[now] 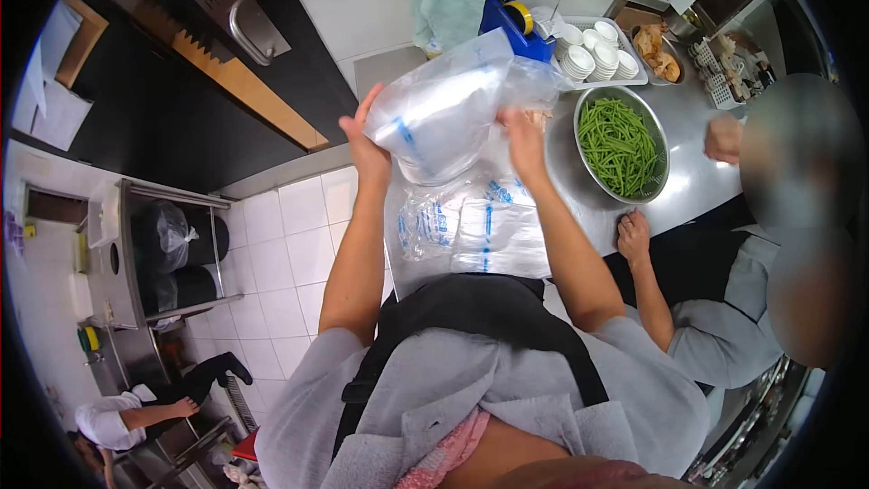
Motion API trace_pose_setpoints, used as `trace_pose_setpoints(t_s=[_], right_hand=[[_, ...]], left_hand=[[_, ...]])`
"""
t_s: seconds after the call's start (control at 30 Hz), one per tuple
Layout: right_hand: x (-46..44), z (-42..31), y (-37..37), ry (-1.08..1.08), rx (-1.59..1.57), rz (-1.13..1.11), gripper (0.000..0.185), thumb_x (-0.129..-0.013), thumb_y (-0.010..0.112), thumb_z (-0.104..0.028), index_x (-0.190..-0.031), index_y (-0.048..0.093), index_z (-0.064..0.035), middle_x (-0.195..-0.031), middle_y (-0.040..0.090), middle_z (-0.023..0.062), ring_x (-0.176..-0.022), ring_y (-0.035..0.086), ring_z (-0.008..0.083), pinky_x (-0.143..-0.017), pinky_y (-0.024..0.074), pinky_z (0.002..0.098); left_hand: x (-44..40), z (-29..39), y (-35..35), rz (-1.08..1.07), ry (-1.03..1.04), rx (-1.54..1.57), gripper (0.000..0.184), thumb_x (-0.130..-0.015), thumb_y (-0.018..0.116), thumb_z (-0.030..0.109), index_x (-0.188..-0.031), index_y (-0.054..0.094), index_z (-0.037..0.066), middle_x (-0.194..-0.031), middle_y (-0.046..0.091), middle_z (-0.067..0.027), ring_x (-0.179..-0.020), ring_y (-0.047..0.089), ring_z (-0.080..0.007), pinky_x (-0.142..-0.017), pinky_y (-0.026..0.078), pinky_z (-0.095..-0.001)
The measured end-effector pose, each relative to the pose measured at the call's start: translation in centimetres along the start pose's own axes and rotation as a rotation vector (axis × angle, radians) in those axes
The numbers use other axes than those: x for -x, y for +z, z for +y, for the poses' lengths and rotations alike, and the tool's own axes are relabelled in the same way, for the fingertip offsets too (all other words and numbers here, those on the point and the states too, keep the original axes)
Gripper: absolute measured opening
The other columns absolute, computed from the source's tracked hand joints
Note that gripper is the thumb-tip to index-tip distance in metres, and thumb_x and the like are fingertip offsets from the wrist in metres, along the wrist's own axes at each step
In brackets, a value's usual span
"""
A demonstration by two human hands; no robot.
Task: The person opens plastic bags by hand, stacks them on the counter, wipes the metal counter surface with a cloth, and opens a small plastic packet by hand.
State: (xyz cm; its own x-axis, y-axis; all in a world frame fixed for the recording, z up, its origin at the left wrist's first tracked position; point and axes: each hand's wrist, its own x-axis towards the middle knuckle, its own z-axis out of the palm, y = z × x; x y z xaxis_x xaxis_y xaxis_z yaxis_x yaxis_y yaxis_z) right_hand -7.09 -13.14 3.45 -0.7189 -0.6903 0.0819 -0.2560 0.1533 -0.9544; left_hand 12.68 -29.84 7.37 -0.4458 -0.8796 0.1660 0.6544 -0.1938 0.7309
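A large clear plastic bag (444, 113) with blue print is held up over the near end of the steel table, puffed out. My left hand (369, 152) grips its left side, some fingers hidden by the film. At the bag's right edge, my right hand (522, 140) is closed on the plastic, slightly smeared by motion. Below my hands lies a flat stack of clear bags (502, 235) with blue print. Beside it is a crumpled clear wrapper (427, 225). Right of my right hand stands a metal colander (666, 149) full of green beans (617, 147).
A tray (644, 72) of small white cups (579, 62) and a blue tape dispenser (507, 23) stand at the back. A co-worker's hands (634, 234) rest by the table on the right. Another person (118, 417) is at lower left. A black door (208, 63) stands left.
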Motion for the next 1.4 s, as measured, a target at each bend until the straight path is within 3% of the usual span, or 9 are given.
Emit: trace_pose_setpoints(t_s=[0.13, 0.33, 0.4, 0.47, 0.53, 0.67, 0.87, 1.07, 1.4], right_hand=[[-7.6, -2.7, 1.5, 0.206, -0.769, -0.016, 0.054, -0.11, 0.041, -0.043, -0.129, 0.065, 0.0016, -0.116, 0.073, 0.0142, -0.111, 0.067, 0.0217, -0.099, 0.0504, 0.0353], [-2.7, 15.6, 7.7, -0.153, 0.195, 0.12, 0.044, -0.107, 0.045, -0.034, -0.123, 0.063, 0.0024, -0.116, 0.07, 0.0212, -0.109, 0.067, 0.0328, -0.097, 0.0507, 0.0411], [-1.1, 5.9, 2.4, 0.096, 0.513, -0.077, 0.04, -0.102, 0.054, -0.031, -0.122, 0.063, 0.0029, -0.12, 0.067, 0.026, -0.11, 0.065, 0.0395, -0.095, 0.051, 0.0443], [-1.6, 6.1, -0.1, 0.0, 0.512, 0.448, 0.039, -0.096, 0.063, -0.029, -0.121, 0.063, 0.0014, -0.112, 0.069, 0.0267, -0.108, 0.066, 0.0435, -0.093, 0.0532, 0.0466], [-3.5, 10.7, -1.6, 0.025, 0.839, 0.496, 0.037, -0.095, 0.063, -0.027, -0.12, 0.064, 0.0001, -0.106, 0.07, 0.0278, -0.102, 0.068, 0.0467, -0.091, 0.0546, 0.0504], [-5.4, 16.3, -4.4, 0.067, 0.993, 0.058, 0.039, -0.097, 0.058, -0.028, -0.124, 0.062, -0.0001, -0.111, 0.07, 0.0309, -0.105, 0.067, 0.0488, -0.096, 0.0521, 0.0548], [-0.9, 11.2, -5.2, -0.052, 0.776, 0.161, 0.04, -0.089, 0.073, -0.022, -0.124, 0.066, -0.0026, -0.111, 0.07, 0.0246, -0.106, 0.068, 0.0407, -0.093, 0.0535, 0.0479], [16.5, 5.6, -7.1, -0.065, 0.439, 0.072, 0.042, -0.079, 0.083, -0.013, -0.116, 0.067, -0.0012, -0.104, 0.066, 0.016, -0.097, 0.063, 0.0308, -0.085, 0.0528, 0.0401], [23.5, 7.1, -5.4, -0.108, 0.437, 0.02, 0.017, -0.095, 0.067, -0.014, -0.092, 0.071, 0.0023, -0.092, 0.067, 0.0175, -0.092, 0.063, 0.0359, -0.082, 0.05, 0.0427]], left_hand=[[3.0, -4.0, -3.9, -0.086, 0.029, -0.414, 0.06, -0.09, 0.082, 0.032, -0.133, 0.059, -0.002, -0.119, 0.07, -0.0114, -0.112, 0.068, -0.0246, -0.097, 0.054, -0.038], [2.4, -5.0, -4.8, -0.2, 0.003, -0.762, 0.077, -0.059, 0.101, 0.015, -0.124, 0.064, -0.003, -0.121, 0.072, -0.0135, -0.11, 0.069, -0.0226, -0.097, 0.054, -0.0356], [2.0, -4.8, -6.5, -0.282, -0.119, -0.82, 0.075, -0.061, 0.1, 0.016, -0.123, 0.065, -0.003, -0.12, 0.073, -0.0144, -0.11, 0.069, -0.0227, -0.098, 0.054, -0.036], [1.1, -5.1, -6.4, -0.331, -0.149, -0.834, 0.074, -0.061, 0.1, 0.018, -0.123, 0.065, -0.003, -0.119, 0.073, -0.0151, -0.109, 0.07, -0.0231, -0.099, 0.054, -0.0365], [0.9, -5.4, -6.1, -0.341, -0.108, -0.814, 0.074, -0.061, 0.1, 0.019, -0.122, 0.065, -0.003, -0.119, 0.073, -0.0158, -0.109, 0.07, -0.0235, -0.1, 0.054, -0.037], [2.3, -7.0, -7.3, -0.248, -0.106, -1.115, 0.092, -0.064, 0.098, 0.024, -0.137, 0.052, -0.007, -0.13, 0.064, -0.0219, -0.12, 0.062, -0.0339, -0.105, 0.049, -0.0423], [11.8, -4.3, -4.1, -0.091, 0.347, -1.373, 0.083, -0.076, 0.088, 0.021, -0.144, 0.046, -0.003, -0.143, 0.048, -0.0269, -0.135, 0.044, -0.0409, -0.11, 0.038, -0.0525], [19.6, -2.8, -8.5, -0.535, 0.165, -1.27, 0.054, -0.082, 0.083, 0.021, -0.13, 0.064, 0.006, -0.132, 0.059, -0.018, -0.124, 0.054, -0.0371, -0.107, 0.04, -0.0509], [20.9, -1.8, -3.6, -0.903, 0.215, -1.319, 0.087, -0.068, 0.092, 0.038, -0.145, 0.056, 0.015, -0.149, 0.044, -0.0187, -0.139, 0.039, -0.0389, -0.114, 0.031, -0.0537]])
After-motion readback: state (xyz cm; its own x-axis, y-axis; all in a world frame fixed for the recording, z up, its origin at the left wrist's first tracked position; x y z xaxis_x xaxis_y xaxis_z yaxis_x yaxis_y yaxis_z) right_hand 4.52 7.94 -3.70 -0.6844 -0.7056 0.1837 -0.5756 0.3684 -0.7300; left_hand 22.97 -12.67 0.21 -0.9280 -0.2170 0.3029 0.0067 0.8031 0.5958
